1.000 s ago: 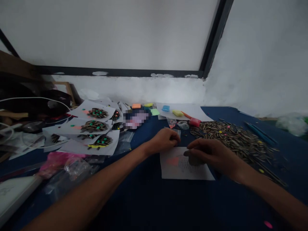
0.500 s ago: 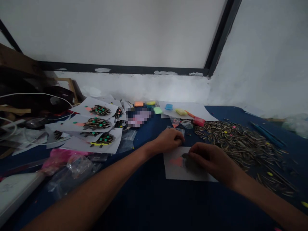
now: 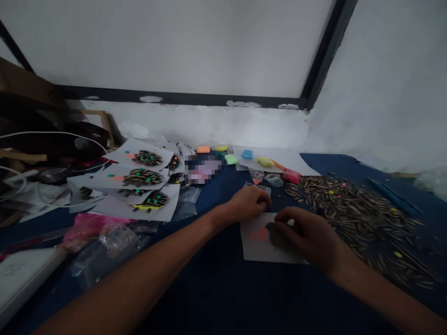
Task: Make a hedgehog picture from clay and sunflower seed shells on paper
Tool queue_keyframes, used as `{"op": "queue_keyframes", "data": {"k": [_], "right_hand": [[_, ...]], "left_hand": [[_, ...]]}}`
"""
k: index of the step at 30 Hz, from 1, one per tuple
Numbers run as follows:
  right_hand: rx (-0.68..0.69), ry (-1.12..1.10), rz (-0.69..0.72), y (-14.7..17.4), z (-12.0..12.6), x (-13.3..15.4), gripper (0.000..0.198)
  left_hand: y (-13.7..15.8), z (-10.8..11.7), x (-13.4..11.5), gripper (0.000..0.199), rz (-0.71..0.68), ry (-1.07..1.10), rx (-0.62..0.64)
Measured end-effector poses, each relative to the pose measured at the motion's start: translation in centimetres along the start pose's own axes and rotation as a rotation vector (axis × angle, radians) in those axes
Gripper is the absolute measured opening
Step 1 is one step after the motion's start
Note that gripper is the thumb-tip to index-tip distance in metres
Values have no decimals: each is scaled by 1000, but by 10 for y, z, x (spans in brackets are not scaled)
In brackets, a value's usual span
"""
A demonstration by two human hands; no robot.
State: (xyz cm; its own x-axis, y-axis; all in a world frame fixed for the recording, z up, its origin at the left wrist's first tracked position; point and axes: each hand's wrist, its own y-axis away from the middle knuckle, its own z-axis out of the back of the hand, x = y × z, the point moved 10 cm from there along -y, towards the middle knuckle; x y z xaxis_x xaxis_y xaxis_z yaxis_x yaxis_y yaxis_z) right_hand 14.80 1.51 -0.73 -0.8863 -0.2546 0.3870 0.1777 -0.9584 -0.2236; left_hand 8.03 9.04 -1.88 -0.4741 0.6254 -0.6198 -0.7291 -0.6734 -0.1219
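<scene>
Head view: right hand (image 3: 309, 235) arched over paper (image 3: 256, 250), grip narrow; left hand (image 3: 247, 204) curled, its hold unclear

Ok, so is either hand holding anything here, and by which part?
The right hand is at the far edge of the dark grey patch on the small sheet; whether it grips can't be told. Nothing shows in the left hand.

One sheet (image 3: 253, 251) lies under the right hand (image 3: 310, 232); right of that hand is one heap of seeds (image 3: 363, 209), too many to count. Beyond the left hand (image 3: 246, 203) sit six bright blocks (image 3: 265, 162); left of it, at least three seeded papers (image 3: 171, 210).
</scene>
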Motion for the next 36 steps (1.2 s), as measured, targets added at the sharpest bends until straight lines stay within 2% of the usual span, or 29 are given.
{"op": "queue_keyframes", "data": {"k": [6,13,19,26,29,36], "right_hand": [[-33,68,69,0,0,6,21],[86,118,89,3,2,17,28],[125,161,125,9,7,17,17],[159,137,228,12,1,24,15],[146,146,247,12,0,29,15],[7,148,325,11,9,40,19]], "left_hand": [[0,-1,2,29,5,6,-1],[0,-1,1,26,1,7,-6],[1,0,-2,28,-9,1,13],[1,1,-3,27,-9,-22,17],[0,1,-4,27,-15,-28,19],[0,0,-2,26,13,-38,27]]}}
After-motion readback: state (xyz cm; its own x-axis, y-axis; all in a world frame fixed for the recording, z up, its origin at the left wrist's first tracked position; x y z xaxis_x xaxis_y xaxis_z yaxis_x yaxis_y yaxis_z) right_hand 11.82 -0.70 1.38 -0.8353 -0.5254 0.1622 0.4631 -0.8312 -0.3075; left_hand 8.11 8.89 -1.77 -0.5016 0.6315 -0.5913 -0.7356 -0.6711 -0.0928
